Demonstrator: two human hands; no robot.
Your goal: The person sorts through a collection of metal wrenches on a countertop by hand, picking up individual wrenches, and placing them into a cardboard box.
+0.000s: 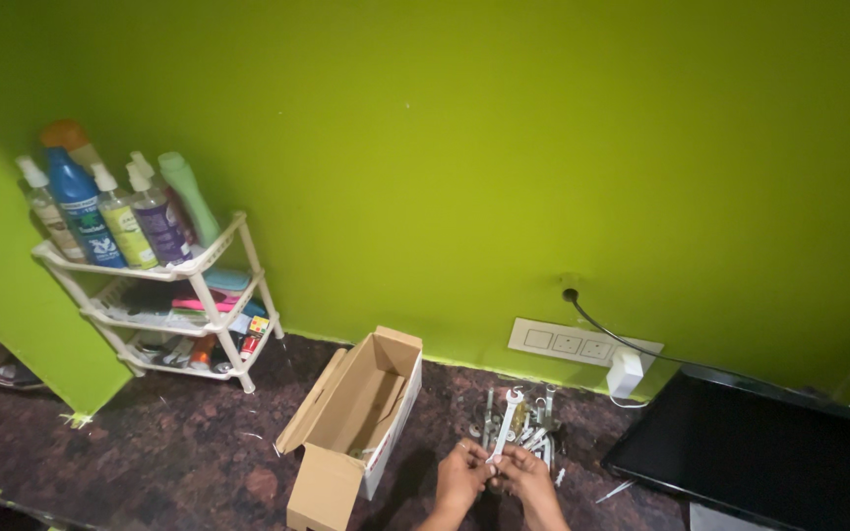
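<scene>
Low in the head view, my left hand (pixel 461 479) and my right hand (pixel 526 476) meet over a dark speckled floor. Together they hold a silver open-ended spanner (pixel 505 423) by its lower end, its jaw pointing up towards the wall. Just beyond the hands lies a small heap of metal spanners and tools (pixel 533 425). An open cardboard box (pixel 351 425) lies on its side to the left of my left hand, its flaps spread and its inside mostly empty.
A white three-tier corner rack (pixel 211 265) with several spray bottles stands at the left against the green wall. A white socket strip (pixel 571 344) with a plugged adapter and black cable sits low on the wall. A black flat panel (pixel 755 447) lies at the right.
</scene>
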